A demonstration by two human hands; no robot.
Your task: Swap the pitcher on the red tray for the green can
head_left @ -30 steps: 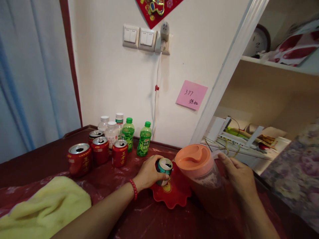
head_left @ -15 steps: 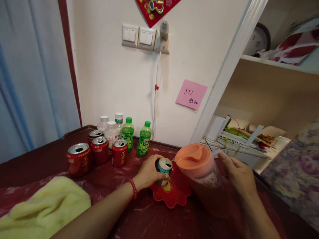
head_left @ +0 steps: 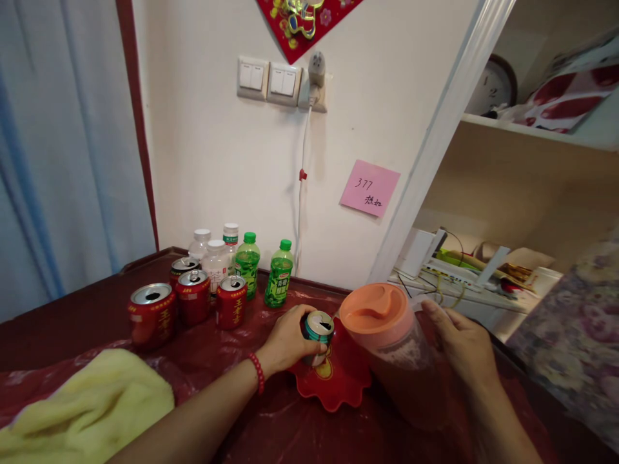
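Note:
My left hand (head_left: 289,343) is wrapped round an opened drink can (head_left: 319,327), dark with a teal band, held upright at the left part of a red wavy-edged plate (head_left: 338,390). In my right hand (head_left: 461,348) is the handle of a clear pitcher (head_left: 411,370) with an orange lid (head_left: 374,312). Dark liquid with some froth shows inside it. The pitcher tilts toward the can, its lid close to the can's top. Whether liquid is flowing cannot be made out. The pitcher's lower part blends into the dark red table.
Several opened red cans (head_left: 152,316) stand at the left, before clear white-capped bottles (head_left: 216,264) and two green bottles (head_left: 279,274). A yellow towel (head_left: 97,406) lies front left. Behind rises the wall with a hanging cord (head_left: 302,212); shelves (head_left: 532,138) are at the right.
The whole view has shifted slightly, so things sit a little lower in the picture. Both hands keep their holds, and the can and pitcher stay in nearly the same places.

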